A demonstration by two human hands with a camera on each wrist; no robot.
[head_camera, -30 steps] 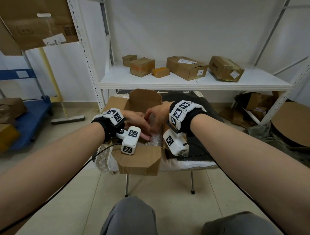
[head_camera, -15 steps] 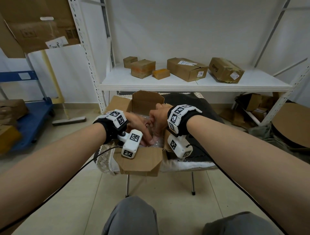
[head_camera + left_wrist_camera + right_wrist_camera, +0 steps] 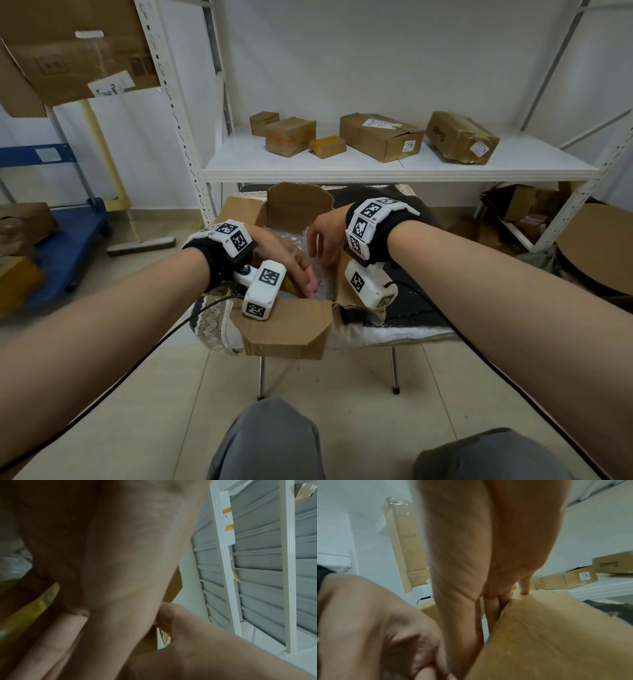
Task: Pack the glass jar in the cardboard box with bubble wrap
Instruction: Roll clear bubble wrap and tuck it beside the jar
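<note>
Both hands work inside the cardboard box [image 3: 291,329]: left hand [image 3: 291,263] presses flat-fingered on soft, slippery bubble wrap [image 3: 322,284], right hand [image 3: 323,236] hovers loose-fingered, holding nothing; fragile jar unseen, so cradle the bundle's body.

White walls, pale tiled floor [image 3: 164,394], white metal shelf [image 3: 394,168] of cardboard parcels [image 3: 380,140], blue cart [image 3: 68,246].

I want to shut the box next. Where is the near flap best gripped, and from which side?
Probably the near flap, at the free edge hanging off the front of the box. It droops outward toward the person, so a grip from below and in front, thumb on the outer face, could swing it up over the bubble wrap.
</note>
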